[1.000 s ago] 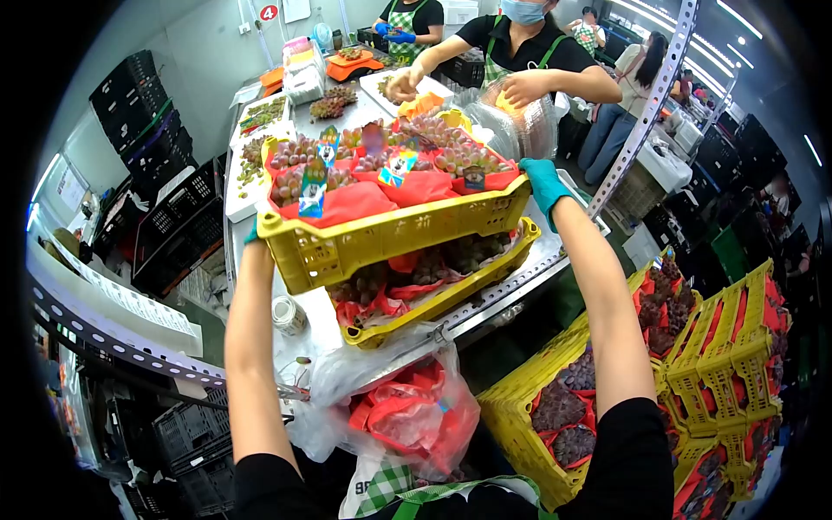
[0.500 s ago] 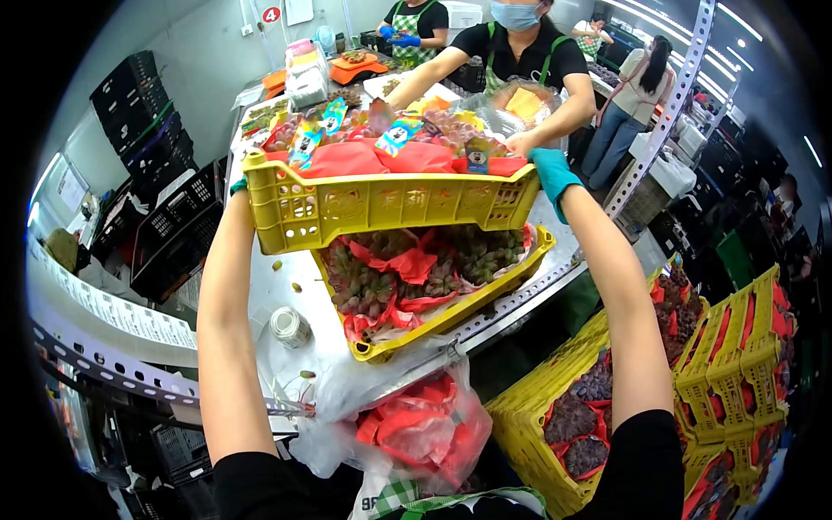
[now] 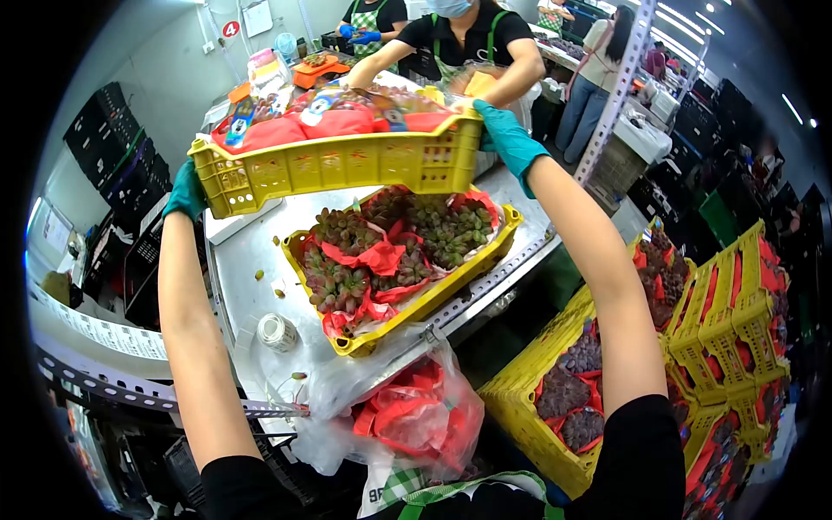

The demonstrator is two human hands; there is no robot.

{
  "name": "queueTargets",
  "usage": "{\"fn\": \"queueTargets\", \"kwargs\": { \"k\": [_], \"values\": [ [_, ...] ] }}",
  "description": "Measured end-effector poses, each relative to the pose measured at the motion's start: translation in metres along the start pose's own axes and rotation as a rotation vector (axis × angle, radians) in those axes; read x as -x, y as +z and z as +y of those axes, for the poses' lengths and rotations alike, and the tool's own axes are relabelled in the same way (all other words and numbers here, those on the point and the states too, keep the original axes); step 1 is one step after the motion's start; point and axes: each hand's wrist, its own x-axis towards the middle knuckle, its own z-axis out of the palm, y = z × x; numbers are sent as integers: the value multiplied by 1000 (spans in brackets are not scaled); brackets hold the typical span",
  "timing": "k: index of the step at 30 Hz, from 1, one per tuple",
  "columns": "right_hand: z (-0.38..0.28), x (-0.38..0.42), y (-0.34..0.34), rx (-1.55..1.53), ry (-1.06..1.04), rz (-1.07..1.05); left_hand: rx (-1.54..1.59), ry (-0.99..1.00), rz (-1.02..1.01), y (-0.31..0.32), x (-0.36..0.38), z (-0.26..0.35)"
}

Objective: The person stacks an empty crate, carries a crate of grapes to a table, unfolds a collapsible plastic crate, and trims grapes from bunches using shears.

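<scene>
My left hand (image 3: 185,191), in a teal glove, grips the left end of a yellow plastic crate (image 3: 347,170). At its other end, my right hand (image 3: 511,144), gloved alike, is closed on the upper corner; fingers of both hands are partly hidden. Red wrapping (image 3: 342,123), grapes and colourful tags show above the raised crate's side. It hangs tilted, its right end higher, over the far part of the metal table. Nearer me a second yellow crate (image 3: 425,319) stands on the table, holding dark grape bunches (image 3: 342,238) among red paper.
A tape roll (image 3: 276,332) and a few loose grapes lie on the table (image 3: 247,260). A clear bag of red paper (image 3: 416,412) hangs at the front edge. Stacked yellow crates (image 3: 728,321) stand right, beside a perforated post (image 3: 617,95). A co-worker (image 3: 468,43) stands opposite.
Both hands have carried the upper crate away from me and leftward in view, uncovering more of the lower crate. The raised crate now tilts up to the right. The view has shifted too.
</scene>
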Motion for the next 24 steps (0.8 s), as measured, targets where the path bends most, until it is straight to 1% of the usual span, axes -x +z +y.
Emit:
{"fn": "queueTargets", "kwargs": {
  "k": [1, 2, 3, 4, 5, 6, 7, 8, 9, 10, 11, 12, 13, 14, 15, 16, 17, 18, 19, 20, 21, 22, 23, 24],
  "values": [
    [-5, 4, -1, -13, 13, -20, -120, -98, 209, -5, 4, 8],
    [0, 0, -9, -194, 12, -224, -198, -93, 277, -16, -3, 7],
    [-9, 19, -6, -224, 36, -182, -274, -86, 344, -20, -8, 3],
    [-6, 28, -8, -244, 58, -232, -205, -88, 263, -6, 11, 3],
    [-2, 40, -14, -261, 82, -274, -73, -61, 256, 14, 29, -1],
    [-7, 67, -21, -161, 44, -286, -116, 1, 311, 19, 31, -11],
    [-10, 100, -30, -59, 9, -284, -158, 60, 352, 26, 27, -26],
    [-5, 129, -41, -22, -38, -310, -160, 109, 328, 36, 30, -44],
    [6, 161, -53, 13, -78, -316, -40, 188, 295, 24, 4, -70],
    [28, 192, -63, 103, -174, -295, -36, 264, 201, 46, 13, -87],
    [48, 228, -78, 202, -259, -269, -3, 433, 130, 92, 39, -100],
    [49, 279, -93, 222, -188, -262, 25, 536, 63, 114, 47, -125],
    [49, 333, -103, 229, -111, -254, 69, 514, 85, 146, 64, -147],
    [53, 400, -120, 86, -35, -142, 20, 529, 35, 226, 142, -147],
    [59, 446, -129, -39, 43, -70, -247, 571, -335, 238, 159, -171],
    [84, 490, -142, 103, 93, 22, -183, 500, -278, 301, 247, -188],
    [111, 530, -154, 255, 134, 88, -240, 383, -355, 317, 300, -217],
    [125, 576, -168, 385, 175, 213, -350, 292, -362, 343, 361, -249],
    [132, 624, -181, 507, 222, 333, -483, 292, -622, 344, 394, -301],
    [123, 659, -196, 559, 336, 431, -373, 373, -717, 358, 446, -335],
    [124, 705, -209, 594, 436, 534, -490, 218, -812, 361, 507, -361],
    [122, 740, -219, 577, 496, 624, -462, 124, -974, 357, 551, -397],
    [117, 773, -235, 568, 548, 712, -391, -51, -1122, 365, 601, -399],
    [119, 804, -248, 558, 602, 802, -416, -199, -1238, 367, 634, -410]
  ]
}}
